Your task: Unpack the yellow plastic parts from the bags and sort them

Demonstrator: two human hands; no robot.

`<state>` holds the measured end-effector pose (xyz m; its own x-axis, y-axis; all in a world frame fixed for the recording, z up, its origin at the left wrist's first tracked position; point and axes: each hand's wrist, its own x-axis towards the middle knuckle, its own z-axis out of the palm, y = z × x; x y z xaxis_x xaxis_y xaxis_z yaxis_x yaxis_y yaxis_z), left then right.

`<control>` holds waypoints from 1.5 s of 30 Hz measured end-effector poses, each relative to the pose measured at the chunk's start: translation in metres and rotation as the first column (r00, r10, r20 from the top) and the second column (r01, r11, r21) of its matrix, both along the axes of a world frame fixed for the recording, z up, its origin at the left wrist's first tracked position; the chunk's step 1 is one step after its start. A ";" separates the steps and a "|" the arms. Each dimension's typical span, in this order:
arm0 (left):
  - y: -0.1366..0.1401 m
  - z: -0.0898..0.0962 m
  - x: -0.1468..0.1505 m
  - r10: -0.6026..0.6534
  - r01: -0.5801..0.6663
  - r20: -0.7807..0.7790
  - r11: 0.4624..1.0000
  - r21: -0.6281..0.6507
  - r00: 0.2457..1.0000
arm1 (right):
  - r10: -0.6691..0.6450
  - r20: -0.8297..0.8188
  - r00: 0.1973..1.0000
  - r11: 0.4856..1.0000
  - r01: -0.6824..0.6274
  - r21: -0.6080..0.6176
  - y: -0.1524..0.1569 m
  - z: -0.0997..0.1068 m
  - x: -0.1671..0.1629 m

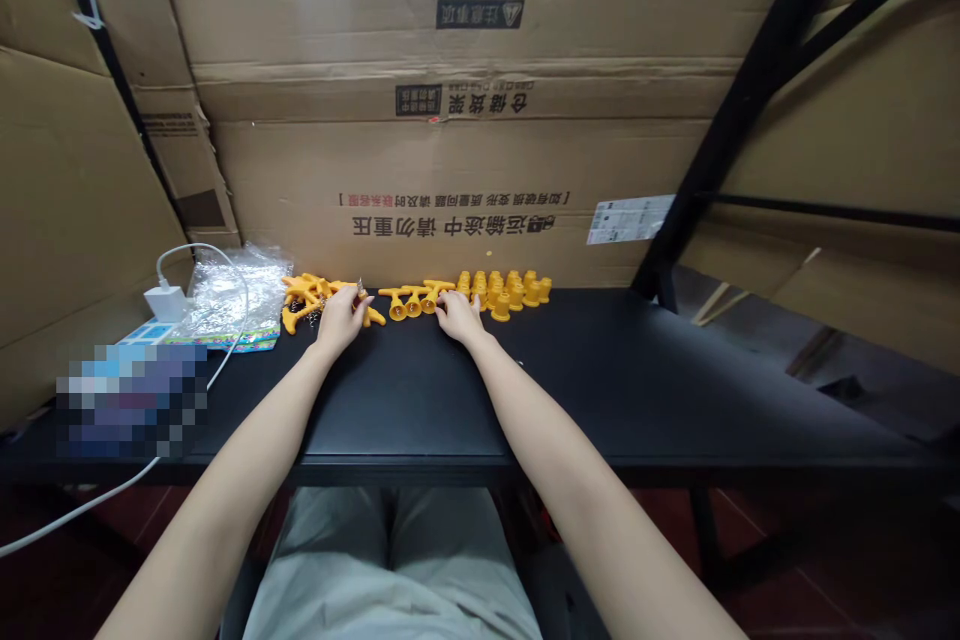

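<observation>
My left hand (341, 317) is closed in a pinch beside a heap of yellow plastic handle-shaped pieces (292, 318). A small shiny metal piece (360, 286) sticks up from its fingertips; its exact kind is too small to tell. Thin dark coiled bits (309, 312) lie among the heap. To the right, my right hand (459, 317) has its thumb and forefinger closed at the edge of a yellow cup-ended piece (429, 303), the rightmost of a short row. Their round openings face me. Past that hand, several yellow cups (516, 295) stand in rows.
Clear plastic bags (236, 285), a white charger (166, 302) with its cable and a blurred-out item (131, 400) occupy the left. A printed cardboard wall (450, 160) closes off the back of the black table (420, 410). Black metal posts (720, 150) rise at the right.
</observation>
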<state>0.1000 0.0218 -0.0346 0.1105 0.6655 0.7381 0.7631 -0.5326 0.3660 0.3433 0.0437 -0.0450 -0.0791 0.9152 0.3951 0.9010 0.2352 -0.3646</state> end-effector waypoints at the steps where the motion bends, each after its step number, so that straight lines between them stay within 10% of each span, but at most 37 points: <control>1: -0.001 0.001 0.000 -0.001 0.001 -0.017 1.000 -0.010 1.000 | -0.003 -0.007 1.000 1.000 0.003 0.024 0.000 0.003 0.001; 7: -0.007 0.001 0.006 -0.052 0.039 -0.100 0.991 -0.128 0.994 | -0.251 -0.134 0.959 0.953 0.269 0.142 -0.005 0.031 0.026; 14: -0.009 -0.003 0.011 -0.061 0.007 -0.179 0.957 -0.288 0.982 | -0.477 -0.090 0.874 0.879 0.473 -0.064 -0.010 0.028 0.062; 26: -0.005 -0.005 0.010 -0.108 -0.008 -0.288 0.927 -0.375 0.951 | -0.111 0.038 0.993 0.936 0.117 -0.331 -0.012 0.028 0.033; 36: -0.002 -0.007 0.008 0.025 -0.048 -0.119 0.981 -0.190 0.993 | 0.181 -0.032 0.983 0.978 -0.183 -0.097 -0.023 0.020 0.000; 45: 0.000 -0.006 0.007 0.020 -0.069 -0.176 0.958 -0.277 0.984 | 0.073 0.004 0.997 0.986 -0.072 -0.148 -0.015 0.011 0.009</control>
